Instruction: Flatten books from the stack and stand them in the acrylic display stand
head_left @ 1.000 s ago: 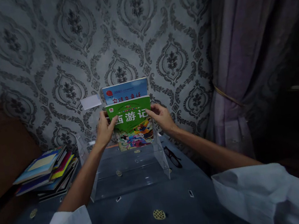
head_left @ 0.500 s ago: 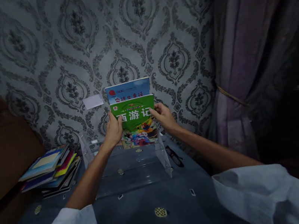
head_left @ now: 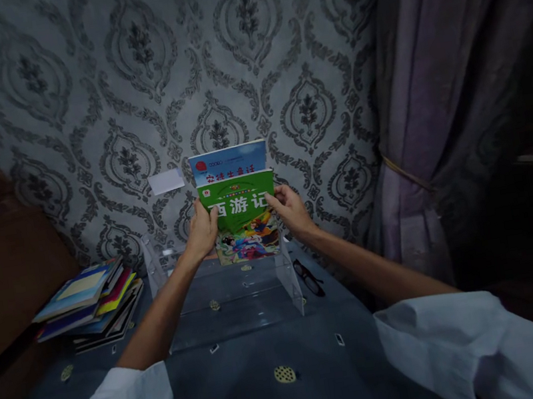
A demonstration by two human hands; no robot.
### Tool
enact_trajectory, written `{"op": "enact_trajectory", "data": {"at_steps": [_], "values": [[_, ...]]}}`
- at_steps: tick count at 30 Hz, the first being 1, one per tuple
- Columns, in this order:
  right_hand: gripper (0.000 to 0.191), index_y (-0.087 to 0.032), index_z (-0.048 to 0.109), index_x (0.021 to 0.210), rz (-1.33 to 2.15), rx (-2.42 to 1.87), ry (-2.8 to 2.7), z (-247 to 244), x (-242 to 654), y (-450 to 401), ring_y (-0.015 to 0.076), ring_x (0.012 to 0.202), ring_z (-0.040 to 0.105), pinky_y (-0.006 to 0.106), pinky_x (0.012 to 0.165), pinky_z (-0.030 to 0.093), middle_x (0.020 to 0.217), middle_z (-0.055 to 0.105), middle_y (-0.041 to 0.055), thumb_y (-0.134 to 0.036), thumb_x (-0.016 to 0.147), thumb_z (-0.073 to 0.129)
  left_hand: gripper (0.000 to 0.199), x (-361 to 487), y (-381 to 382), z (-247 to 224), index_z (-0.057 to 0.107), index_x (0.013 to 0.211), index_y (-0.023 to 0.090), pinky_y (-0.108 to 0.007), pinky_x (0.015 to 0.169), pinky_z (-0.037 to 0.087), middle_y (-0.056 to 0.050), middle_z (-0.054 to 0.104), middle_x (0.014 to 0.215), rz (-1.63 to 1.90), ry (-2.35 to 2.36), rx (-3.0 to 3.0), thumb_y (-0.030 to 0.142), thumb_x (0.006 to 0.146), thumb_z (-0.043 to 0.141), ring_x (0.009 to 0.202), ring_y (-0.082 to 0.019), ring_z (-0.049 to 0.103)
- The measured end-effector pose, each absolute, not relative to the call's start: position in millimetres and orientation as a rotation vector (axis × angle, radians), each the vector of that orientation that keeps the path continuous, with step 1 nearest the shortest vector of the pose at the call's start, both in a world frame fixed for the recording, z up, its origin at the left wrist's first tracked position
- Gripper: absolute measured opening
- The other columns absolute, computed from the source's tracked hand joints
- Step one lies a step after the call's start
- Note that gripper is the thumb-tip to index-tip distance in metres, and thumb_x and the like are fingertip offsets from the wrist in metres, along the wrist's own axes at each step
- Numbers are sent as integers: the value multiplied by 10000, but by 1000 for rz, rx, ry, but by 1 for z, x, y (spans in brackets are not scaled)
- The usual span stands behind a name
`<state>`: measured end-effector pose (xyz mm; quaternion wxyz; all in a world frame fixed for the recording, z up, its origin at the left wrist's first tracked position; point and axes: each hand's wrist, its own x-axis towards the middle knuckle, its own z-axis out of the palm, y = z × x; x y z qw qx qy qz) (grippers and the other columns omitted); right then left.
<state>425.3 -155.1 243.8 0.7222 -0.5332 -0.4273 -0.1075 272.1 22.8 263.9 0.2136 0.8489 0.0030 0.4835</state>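
A green book (head_left: pixel 244 220) with white characters and colourful figures is upright in the middle of the head view. My left hand (head_left: pixel 203 228) grips its left edge, thumb on the front cover. My right hand (head_left: pixel 292 209) pinches its right edge, thumb also on the front. Behind it a blue book (head_left: pixel 230 159) with red characters rises above the green one; its lower part is hidden. Around and below the green book is a clear plastic stepped rack (head_left: pixel 290 283) on the table. Whether the green book's lower edge touches the rack cannot be made out.
A pile of books (head_left: pixel 93 301) lies at the left beside a brown box-like object (head_left: pixel 11 280). Dark-framed glasses (head_left: pixel 309 278) lie right of the rack. The table (head_left: pixel 236 393) has a blue patterned cloth. A purple curtain (head_left: pixel 408 136) hangs at the right before patterned wallpaper.
The view has shifted very slightly. Both hands keep their hold on the green book, with no clear movement of it.
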Motion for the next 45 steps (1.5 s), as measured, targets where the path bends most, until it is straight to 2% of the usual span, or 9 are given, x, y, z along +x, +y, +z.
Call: {"op": "enact_trajectory", "data": {"at_steps": [4,11,25,28,31,35,39,42,45], "values": [[433,-257,513,894,-263,-1206,-931,241,422,-156,189,784,634,334,781,527,830,654,-7,-644,781,672,400,268,20,263,415,1345,130,-476,1008,467,-192,643,1218,1311,142,2433,334,1001,434,1135,-316,640],[462,-241,528,770,-327,-1310,-905,233,425,-159,154,647,529,288,652,450,682,553,-45,-683,772,663,420,264,10,253,435,1338,75,-582,1128,304,-251,645,1253,1302,369,2630,321,999,460,1199,-355,616],[455,-246,529,800,-360,-1315,-886,228,424,-157,178,704,576,318,709,504,729,586,-27,-680,761,659,383,261,14,254,456,1330,75,-601,1137,296,-253,606,1329,1219,319,2685,260,997,416,1240,-359,595],[450,-246,537,807,-350,-1314,-873,230,420,-159,195,731,602,338,726,523,750,612,-9,-673,749,666,389,261,16,253,463,1327,80,-598,1152,288,-255,571,1373,1208,286,2683,255,981,438,1308,-358,544],[451,-246,559,838,-313,-1310,-858,228,413,-164,218,808,634,377,801,537,820,652,18,-663,724,686,512,255,17,243,387,1399,56,-596,1162,290,-286,495,1441,1261,242,2641,266,945,498,1411,-367,429],[462,-234,584,911,-315,-1310,-764,217,399,-177,251,963,659,448,944,513,972,694,76,-606,683,735,603,220,18,217,294,1479,70,-535,1191,302,-266,406,1521,1290,121,2616,320,962,479,1472,-332,341],[467,-224,624,975,-288,-1366,-708,193,374,-196,308,1066,665,522,1006,488,1089,702,152,-539,658,761,524,156,28,195,331,1470,101,-477,1204,306,-212,467,1483,1340,108,2688,299,992,421,1450,-288,379],[445,-246,649,1013,-276,-1456,-734,169,345,-211,332,1092,673,555,1014,494,1118,708,156,-546,694,725,446,103,57,186,400,1421,149,-473,1180,335,-176,537,1409,1447,292,2690,248,987,402,1360,-270,476],[374,-297,669,1043,-206,-1552,-816,141,315,-221,338,1123,670,570,1014,506,1142,717,122,-552,769,666,425,62,107,181,435,1382,140,-476,1160,352,-184,551,1375,1455,665,2683,259,975,407,1325,-285,493]]}}
